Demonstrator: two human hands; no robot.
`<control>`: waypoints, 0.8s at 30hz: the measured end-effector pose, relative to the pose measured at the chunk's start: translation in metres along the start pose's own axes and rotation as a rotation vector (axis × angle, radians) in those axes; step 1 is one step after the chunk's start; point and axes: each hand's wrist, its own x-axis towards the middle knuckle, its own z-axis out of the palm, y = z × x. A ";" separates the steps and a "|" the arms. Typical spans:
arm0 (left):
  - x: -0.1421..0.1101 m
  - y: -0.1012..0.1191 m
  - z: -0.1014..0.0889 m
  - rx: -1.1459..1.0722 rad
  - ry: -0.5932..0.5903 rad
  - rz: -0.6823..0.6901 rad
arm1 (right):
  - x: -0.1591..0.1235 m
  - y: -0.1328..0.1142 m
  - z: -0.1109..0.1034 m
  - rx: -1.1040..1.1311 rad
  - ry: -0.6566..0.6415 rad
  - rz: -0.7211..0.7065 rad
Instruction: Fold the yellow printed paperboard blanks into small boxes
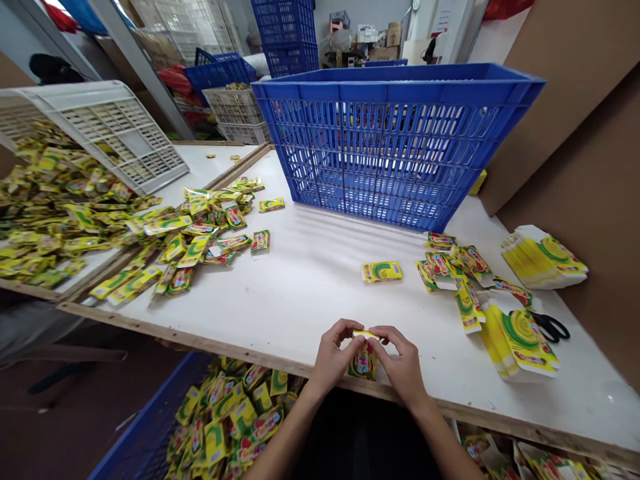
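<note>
Near the table's front edge, a small yellow and green crayon box (363, 362) stands between my two hands. My left hand (334, 353) pinches its top left side, thumb and fingers at the flap. On the other side my right hand (400, 360) grips the top right corner the same way. The box's white top edge shows between the fingertips; its printed front faces me. Another yellow box (382, 271) lies flat just beyond my hands. What is inside the held box is hidden.
A large blue crate (400, 153) stands at the back. Heaped boxes (200, 233) lie left, beside a tipped white crate (115, 133). Flat carton stacks (520, 340), loose boxes and black scissors (550, 328) lie right. A filled blue bin (145, 413) sits below the table.
</note>
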 end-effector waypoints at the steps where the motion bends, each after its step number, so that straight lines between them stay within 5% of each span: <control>1: 0.001 0.000 0.001 -0.004 0.005 -0.006 | 0.001 -0.001 0.000 -0.018 0.011 0.019; 15: 0.003 -0.004 0.003 -0.073 0.018 -0.043 | -0.001 0.003 0.000 0.058 -0.024 0.129; 24: 0.002 0.011 -0.001 0.104 -0.009 0.040 | 0.006 -0.004 -0.012 -0.169 -0.089 0.043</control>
